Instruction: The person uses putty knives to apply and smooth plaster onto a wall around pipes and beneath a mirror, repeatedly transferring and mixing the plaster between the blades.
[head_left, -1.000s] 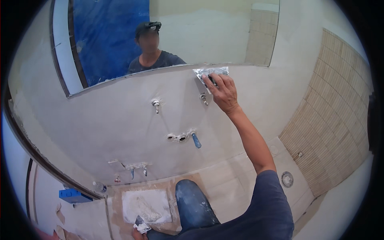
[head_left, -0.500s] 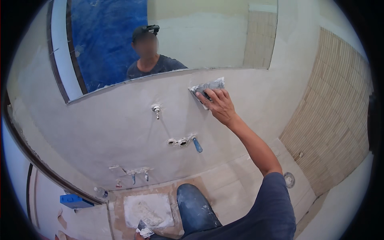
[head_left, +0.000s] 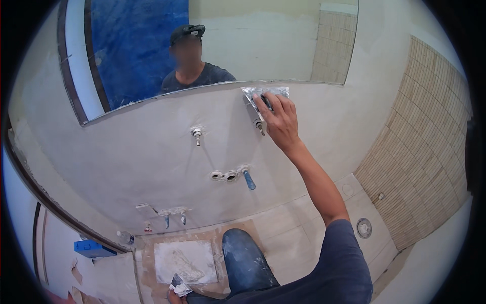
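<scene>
My right hand [head_left: 281, 121] grips a wide putty knife [head_left: 249, 94], its blade flat to the grey plastered wall [head_left: 152, 142] close under the mirror's lower edge. A metal pipe fitting [head_left: 259, 127] sticks out of the wall just below that blade. Another fitting [head_left: 197, 136] stands to its left. Low at the bottom edge, my left hand [head_left: 175, 298] is closed round a second putty knife [head_left: 180, 286] smeared with white plaster; its fingers are partly cut off. Beside it a white board [head_left: 161, 271] on the floor carries a spread of plaster [head_left: 185, 263].
A large mirror [head_left: 263, 45] hangs above, reflecting me and a blue sheet. Lower on the wall are open pipe holes [head_left: 223, 176] with a blue plug [head_left: 249, 180]. A blue box [head_left: 93, 248] and clear bottle [head_left: 125, 237] stand left; a round drain [head_left: 364, 228] lies right.
My right hand has moved the putty knife up toward the mirror's edge, uncovering the right pipe fitting. My left hand with its knife has shifted only slightly.
</scene>
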`<state>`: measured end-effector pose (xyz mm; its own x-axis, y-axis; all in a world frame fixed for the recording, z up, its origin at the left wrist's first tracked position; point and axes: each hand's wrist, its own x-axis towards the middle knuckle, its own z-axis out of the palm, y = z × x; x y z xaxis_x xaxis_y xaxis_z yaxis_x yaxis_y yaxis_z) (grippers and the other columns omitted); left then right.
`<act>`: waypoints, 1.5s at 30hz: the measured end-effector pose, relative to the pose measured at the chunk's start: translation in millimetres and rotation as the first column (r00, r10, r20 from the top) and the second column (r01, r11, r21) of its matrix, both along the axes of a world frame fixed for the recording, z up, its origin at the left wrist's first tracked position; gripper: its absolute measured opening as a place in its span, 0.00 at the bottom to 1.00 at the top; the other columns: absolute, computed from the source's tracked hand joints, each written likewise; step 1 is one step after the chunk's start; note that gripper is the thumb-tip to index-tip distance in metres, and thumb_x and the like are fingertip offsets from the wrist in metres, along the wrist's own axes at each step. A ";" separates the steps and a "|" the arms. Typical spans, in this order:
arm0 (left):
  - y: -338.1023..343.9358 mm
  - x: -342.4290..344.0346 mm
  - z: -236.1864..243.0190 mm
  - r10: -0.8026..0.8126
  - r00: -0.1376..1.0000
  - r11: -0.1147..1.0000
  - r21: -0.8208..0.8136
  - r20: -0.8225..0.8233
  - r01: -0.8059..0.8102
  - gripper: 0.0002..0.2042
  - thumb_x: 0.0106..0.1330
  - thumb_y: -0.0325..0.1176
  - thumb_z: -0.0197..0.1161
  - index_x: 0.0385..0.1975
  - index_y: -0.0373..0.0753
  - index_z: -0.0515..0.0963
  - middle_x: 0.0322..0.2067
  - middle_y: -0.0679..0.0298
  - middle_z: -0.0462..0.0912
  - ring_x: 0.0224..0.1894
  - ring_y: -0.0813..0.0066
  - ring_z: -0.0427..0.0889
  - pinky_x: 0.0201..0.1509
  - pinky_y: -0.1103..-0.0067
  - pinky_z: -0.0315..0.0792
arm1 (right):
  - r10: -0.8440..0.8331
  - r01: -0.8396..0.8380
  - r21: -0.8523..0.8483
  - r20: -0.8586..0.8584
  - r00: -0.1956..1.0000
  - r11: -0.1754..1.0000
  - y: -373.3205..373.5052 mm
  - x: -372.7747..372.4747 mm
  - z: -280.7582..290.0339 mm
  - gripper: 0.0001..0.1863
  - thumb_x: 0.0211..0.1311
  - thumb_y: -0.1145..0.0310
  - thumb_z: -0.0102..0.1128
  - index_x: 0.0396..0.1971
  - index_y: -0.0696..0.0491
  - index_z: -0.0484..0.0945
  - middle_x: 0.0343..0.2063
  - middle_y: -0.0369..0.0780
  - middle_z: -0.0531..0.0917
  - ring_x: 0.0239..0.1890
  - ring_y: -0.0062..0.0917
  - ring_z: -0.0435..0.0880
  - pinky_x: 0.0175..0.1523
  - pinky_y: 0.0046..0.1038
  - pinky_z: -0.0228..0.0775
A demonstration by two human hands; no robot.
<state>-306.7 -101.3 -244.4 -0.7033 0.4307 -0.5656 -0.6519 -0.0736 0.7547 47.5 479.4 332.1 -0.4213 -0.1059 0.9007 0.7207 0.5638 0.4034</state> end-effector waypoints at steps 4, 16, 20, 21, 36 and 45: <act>-0.7 -1.6 0.0 -0.065 0.998 0.998 0.017 -0.016 0.065 0.16 0.78 0.43 0.46 0.56 0.47 0.76 0.46 0.66 0.87 0.42 0.65 0.89 0.30 0.71 0.76 | -0.031 0.031 -0.012 -0.017 0.999 0.999 5.3 -14.9 -0.2 0.32 0.56 0.76 0.63 0.65 0.44 0.81 0.57 0.36 0.79 0.56 0.31 0.75 0.62 0.37 0.67; -2.1 -0.9 -2.8 0.013 1.000 1.000 0.014 0.018 -0.013 0.16 0.77 0.43 0.47 0.55 0.46 0.77 0.44 0.65 0.88 0.41 0.65 0.89 0.29 0.70 0.77 | 0.027 -0.021 -0.103 0.051 0.998 0.994 -15.1 -13.9 -3.1 0.34 0.56 0.79 0.61 0.65 0.43 0.80 0.57 0.38 0.78 0.56 0.33 0.76 0.62 0.37 0.67; -2.7 0.9 2.0 -0.046 0.998 0.998 0.040 -0.041 0.048 0.16 0.77 0.43 0.47 0.55 0.46 0.77 0.44 0.65 0.87 0.41 0.65 0.88 0.29 0.70 0.77 | -0.012 0.012 -0.026 0.000 1.000 1.000 -2.7 -29.9 -0.4 0.33 0.57 0.77 0.60 0.66 0.44 0.79 0.58 0.38 0.78 0.57 0.34 0.75 0.63 0.38 0.67; -2.5 2.0 2.5 -0.020 0.999 1.000 0.015 -0.038 0.020 0.16 0.77 0.43 0.47 0.54 0.46 0.77 0.44 0.65 0.87 0.41 0.65 0.89 0.30 0.70 0.78 | -0.008 0.007 -0.046 -0.012 1.000 0.999 -3.6 -32.7 -5.4 0.33 0.58 0.77 0.60 0.66 0.43 0.79 0.58 0.38 0.78 0.57 0.33 0.75 0.64 0.38 0.66; 1.7 0.3 -1.4 0.014 1.000 1.000 0.013 0.026 -0.015 0.17 0.78 0.44 0.46 0.57 0.46 0.76 0.47 0.66 0.87 0.43 0.65 0.89 0.32 0.70 0.80 | 0.395 -0.764 -0.175 -0.772 0.498 0.621 -91.9 -79.6 -26.5 0.21 0.77 0.73 0.51 0.66 0.58 0.75 0.58 0.46 0.77 0.59 0.39 0.78 0.66 0.38 0.69; -4.5 -2.0 7.1 -0.059 0.997 0.997 0.040 -0.042 0.061 0.16 0.78 0.42 0.45 0.54 0.45 0.75 0.44 0.64 0.87 0.41 0.63 0.90 0.31 0.68 0.81 | -0.203 -0.533 -0.413 -0.890 0.408 0.739 -65.7 -108.3 -6.5 0.26 0.81 0.65 0.47 0.71 0.64 0.66 0.62 0.49 0.72 0.63 0.46 0.74 0.63 0.44 0.72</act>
<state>-308.7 -105.8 -237.3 -0.6978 0.4950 -0.5177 -0.6246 -0.0667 0.7781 -60.8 413.7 325.6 0.5519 0.5861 0.5932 0.2930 0.5296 -0.7960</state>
